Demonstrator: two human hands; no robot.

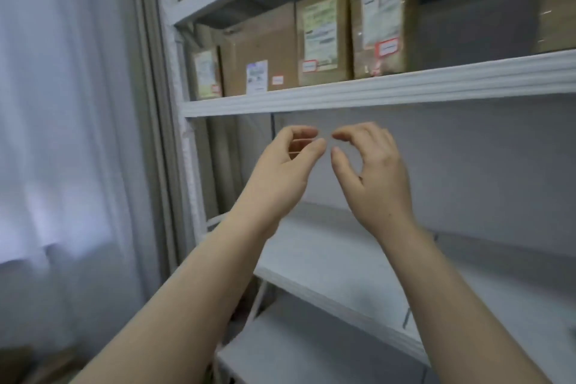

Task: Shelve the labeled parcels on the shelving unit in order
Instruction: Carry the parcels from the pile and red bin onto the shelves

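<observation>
1. the left hand [290, 162] and the right hand [371, 174] hang side by side in front of the shelving unit [179, 72], fingertips almost meeting. on each, the fingers and thumb are loosely curved with a gap between them, and neither holds anything.
2. the parcels [322, 37] stand in a row on the upper shelf [374, 89], above and beyond the fingers. that shelf's front edge lies between hands and parcels.
3. from the left: a small parcel [206, 73] beside the post, a wide box [258, 50], a narrower labelled box, then a taller wrapped parcel [378, 15]. past it sits a darker grey block [477, 22] that i cannot identify. the label text is too blurred to read, so the order cannot be checked.
4. the row runs left to right along the shelf. the parcels stand upright with labelled faces forward, and look pressed side to side.
5. the left hand sits below the narrower labelled box, and the right hand below the taller wrapped parcel, so each is nearest the one above it.
6. behind the hands, the middle shelf [336, 262] shows bare board.
7. my judgement: any reach to the row must go up and over the front edge. with sides touching, a front-face or top grip seems easier than a side grip.
</observation>
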